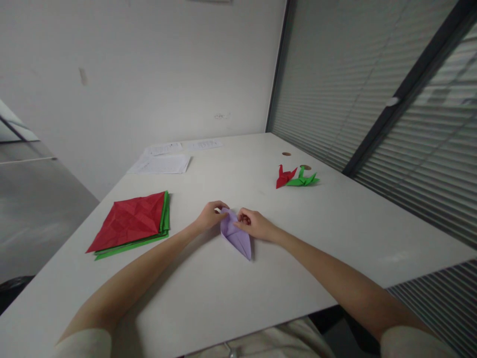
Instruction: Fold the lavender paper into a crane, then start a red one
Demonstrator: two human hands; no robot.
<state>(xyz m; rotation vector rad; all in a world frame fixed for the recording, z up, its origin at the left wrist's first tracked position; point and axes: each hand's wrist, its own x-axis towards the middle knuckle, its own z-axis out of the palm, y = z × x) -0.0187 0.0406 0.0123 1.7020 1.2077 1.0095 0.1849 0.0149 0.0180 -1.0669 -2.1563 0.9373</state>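
A partly folded sheet of purple origami paper (pixel 238 239) is held just above or on the white table in front of me, one pointed end toward me. My left hand (pixel 211 217) pinches its far left corner between thumb and fingers. On the paper's right edge, my right hand (pixel 255 223) grips with the thumb on top and the fingers curled. Creases run across the paper's inner face. The fingertips behind the paper are partly hidden.
A stack of creased red paper (pixel 130 221) over green sheets (pixel 166 216) lies at the left. Beyond it are printed pages (pixel 164 164). A red paper crane (pixel 285 176) and a green paper crane (pixel 303 179) stand at the right, near two round table holes. Window blinds line the right side.
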